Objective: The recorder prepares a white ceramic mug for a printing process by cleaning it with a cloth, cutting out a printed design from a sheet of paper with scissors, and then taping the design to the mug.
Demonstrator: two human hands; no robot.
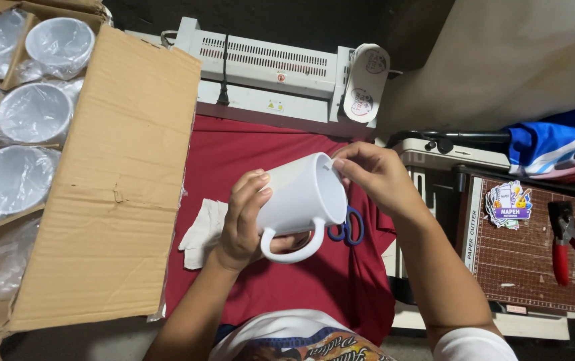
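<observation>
White mug (301,197) lay tilted in the left hand (240,224), whose fingers (250,194) wrapped its side, while the right hand (374,177) pinched its rim, blue scissors (347,228) just below; a steady hold seemed best.

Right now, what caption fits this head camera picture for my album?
Left hand holds a white mug sideways while right hand pinches its rim above a red cloth.

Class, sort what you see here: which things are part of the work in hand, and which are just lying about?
In use: mug, left hand, right hand.

Lying about: scissors, cloth, boxed mugs, laminator, pliers, stickers, paper cutter.
</observation>
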